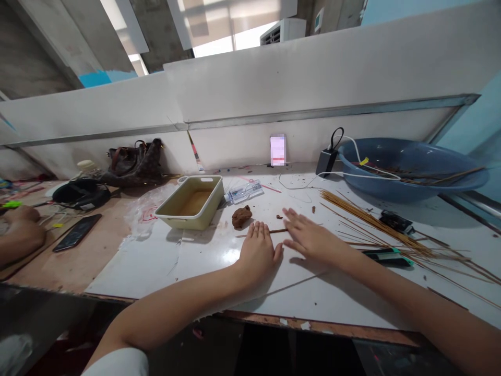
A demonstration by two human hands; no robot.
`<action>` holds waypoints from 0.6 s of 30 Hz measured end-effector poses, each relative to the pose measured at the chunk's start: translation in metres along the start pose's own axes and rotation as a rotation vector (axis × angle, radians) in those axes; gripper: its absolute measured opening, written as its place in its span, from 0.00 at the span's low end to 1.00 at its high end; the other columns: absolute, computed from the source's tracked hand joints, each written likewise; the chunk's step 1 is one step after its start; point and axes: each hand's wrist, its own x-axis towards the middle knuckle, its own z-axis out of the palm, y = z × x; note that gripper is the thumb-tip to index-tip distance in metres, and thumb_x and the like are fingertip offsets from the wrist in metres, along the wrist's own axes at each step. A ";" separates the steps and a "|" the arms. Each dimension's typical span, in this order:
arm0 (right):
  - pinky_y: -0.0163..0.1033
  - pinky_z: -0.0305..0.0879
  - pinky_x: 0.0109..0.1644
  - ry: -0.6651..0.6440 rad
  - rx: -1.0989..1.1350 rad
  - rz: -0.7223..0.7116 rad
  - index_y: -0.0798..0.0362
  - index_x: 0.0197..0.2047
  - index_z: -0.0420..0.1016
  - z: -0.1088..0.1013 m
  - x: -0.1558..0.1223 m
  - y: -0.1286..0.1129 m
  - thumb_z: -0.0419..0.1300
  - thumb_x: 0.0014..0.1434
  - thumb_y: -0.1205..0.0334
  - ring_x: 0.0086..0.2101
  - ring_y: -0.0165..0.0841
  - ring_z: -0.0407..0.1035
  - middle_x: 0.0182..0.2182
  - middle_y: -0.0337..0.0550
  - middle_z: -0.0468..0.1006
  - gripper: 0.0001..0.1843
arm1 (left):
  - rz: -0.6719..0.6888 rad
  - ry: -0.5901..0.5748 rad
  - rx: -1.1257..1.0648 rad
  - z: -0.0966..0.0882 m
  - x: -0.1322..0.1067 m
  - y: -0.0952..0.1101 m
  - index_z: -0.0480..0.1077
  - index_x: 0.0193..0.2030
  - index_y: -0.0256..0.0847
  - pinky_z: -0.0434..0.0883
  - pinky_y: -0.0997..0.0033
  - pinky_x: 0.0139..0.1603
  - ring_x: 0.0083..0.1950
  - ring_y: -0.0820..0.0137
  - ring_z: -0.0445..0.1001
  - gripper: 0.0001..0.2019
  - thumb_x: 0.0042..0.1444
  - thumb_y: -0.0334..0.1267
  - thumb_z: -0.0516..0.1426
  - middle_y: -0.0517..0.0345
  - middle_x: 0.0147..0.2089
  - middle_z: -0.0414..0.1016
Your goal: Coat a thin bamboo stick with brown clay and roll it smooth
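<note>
My left hand (pixel 258 251) lies palm down on the white board (pixel 203 266), fingers stretched forward over a thin stick. My right hand (pixel 307 235) is also palm down to its right, fingers spread, at the stick's other side. Between them the stick's brown-coated part (pixel 277 230) shows; what lies under the palms is hidden. Just beyond my left hand sits a lump of brown clay-like paste (pixel 241 216). A small crumb of it (pixel 279 216) lies near my right fingertips.
A pale green tub (pixel 188 223) holds brownish liquid. Thin sticks (pixel 362 213), a green-black cutter (pixel 387 257) and a blue basin (pixel 415 194) are at right. A phone (pixel 278 150) leans on the wall. At left are a bag (pixel 135 163), a dark phone (pixel 77 232) and another person's hand (pixel 21 227).
</note>
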 end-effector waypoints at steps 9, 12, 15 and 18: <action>0.67 0.66 0.74 0.093 -0.053 0.003 0.61 0.72 0.76 -0.010 -0.005 -0.001 0.52 0.79 0.56 0.70 0.57 0.69 0.72 0.66 0.73 0.27 | -0.018 0.008 -0.019 -0.005 -0.011 0.009 0.62 0.77 0.15 0.54 0.44 0.84 0.82 0.42 0.62 0.36 0.78 0.50 0.45 0.21 0.78 0.65; 0.64 0.67 0.73 0.152 -0.011 0.007 0.56 0.63 0.83 -0.009 -0.006 -0.011 0.52 0.78 0.62 0.64 0.52 0.75 0.66 0.61 0.80 0.21 | -0.002 0.012 -0.002 -0.006 -0.012 0.009 0.63 0.77 0.17 0.54 0.43 0.83 0.82 0.43 0.64 0.36 0.78 0.49 0.44 0.23 0.77 0.67; 0.63 0.70 0.70 0.207 0.071 0.018 0.51 0.51 0.87 -0.010 -0.003 -0.005 0.57 0.76 0.62 0.59 0.50 0.77 0.59 0.54 0.85 0.14 | 0.004 -0.012 0.011 -0.007 -0.010 0.008 0.63 0.76 0.14 0.54 0.45 0.84 0.82 0.43 0.63 0.36 0.78 0.49 0.44 0.21 0.78 0.65; 0.61 0.73 0.66 0.220 0.143 0.003 0.49 0.47 0.87 -0.009 0.000 0.005 0.60 0.75 0.62 0.57 0.50 0.77 0.56 0.52 0.86 0.11 | -0.001 -0.036 0.012 -0.007 -0.006 0.006 0.63 0.76 0.12 0.54 0.47 0.84 0.82 0.43 0.63 0.37 0.78 0.49 0.44 0.20 0.78 0.64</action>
